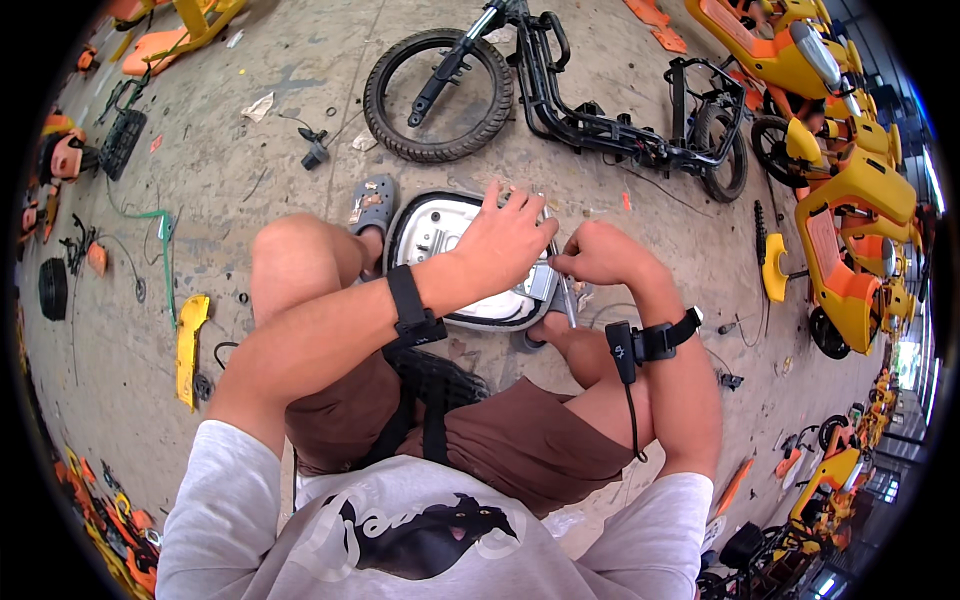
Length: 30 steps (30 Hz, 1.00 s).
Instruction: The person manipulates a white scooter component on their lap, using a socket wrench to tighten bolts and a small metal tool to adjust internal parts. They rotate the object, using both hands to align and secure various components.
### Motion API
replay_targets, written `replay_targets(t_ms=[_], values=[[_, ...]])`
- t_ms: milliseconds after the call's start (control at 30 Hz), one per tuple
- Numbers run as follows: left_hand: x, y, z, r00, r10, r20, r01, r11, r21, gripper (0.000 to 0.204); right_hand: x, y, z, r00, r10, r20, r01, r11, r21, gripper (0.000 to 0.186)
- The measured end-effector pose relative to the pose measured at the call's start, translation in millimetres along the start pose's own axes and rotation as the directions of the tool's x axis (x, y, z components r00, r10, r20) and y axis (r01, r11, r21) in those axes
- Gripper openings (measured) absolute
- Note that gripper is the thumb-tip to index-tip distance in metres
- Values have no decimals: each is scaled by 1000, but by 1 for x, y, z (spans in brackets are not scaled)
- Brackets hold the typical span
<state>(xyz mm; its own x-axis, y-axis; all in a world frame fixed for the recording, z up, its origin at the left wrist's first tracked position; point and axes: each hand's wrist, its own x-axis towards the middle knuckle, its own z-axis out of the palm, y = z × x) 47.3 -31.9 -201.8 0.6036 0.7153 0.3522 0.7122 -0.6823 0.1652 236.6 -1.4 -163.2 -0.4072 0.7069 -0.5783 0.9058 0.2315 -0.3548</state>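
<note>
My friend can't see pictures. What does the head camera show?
A seated person's left hand presses on an upturned white seat pan while the right hand works a thin metal tool at its edge; a stripped black bike frame lies beyond.

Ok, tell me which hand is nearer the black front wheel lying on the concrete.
Left. The left hand rests on the upturned seat, just below the front wheel; the right hand is farther to the right, gripping a thin metal tool.

A person squats on the concrete floor (250, 180) over an upturned seat (440, 235) with a white underside and black rim. The left hand (510, 240) presses flat on it. The right hand (600, 252) pinches a thin metal tool (568, 298), perhaps a screwdriver, at the seat's edge. A stripped black bike frame (560, 100) lies just beyond.
</note>
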Motion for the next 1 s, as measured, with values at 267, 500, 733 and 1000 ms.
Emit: replay_targets(t_ms=[267, 500, 733, 1000], values=[[-5, 6, 4, 962, 22, 271, 46, 969, -243, 40, 5, 11, 4, 989, -69, 130, 17, 931, 363, 27], [-2, 3, 8, 931, 74, 357, 27, 962, -270, 34, -4, 8, -7, 981, -63, -182, 82, 992, 100, 26], [4, 1, 6, 938, 63, 341, 28, 967, -255, 29, -4, 4, -1, 930, 14, -368, -9, 1000, 15, 35], [0, 6, 3, 980, 74, 184, -46, 987, -152, 24, -15, -2, -15, 992, 72, -101, -84, 989, -120, 25]])
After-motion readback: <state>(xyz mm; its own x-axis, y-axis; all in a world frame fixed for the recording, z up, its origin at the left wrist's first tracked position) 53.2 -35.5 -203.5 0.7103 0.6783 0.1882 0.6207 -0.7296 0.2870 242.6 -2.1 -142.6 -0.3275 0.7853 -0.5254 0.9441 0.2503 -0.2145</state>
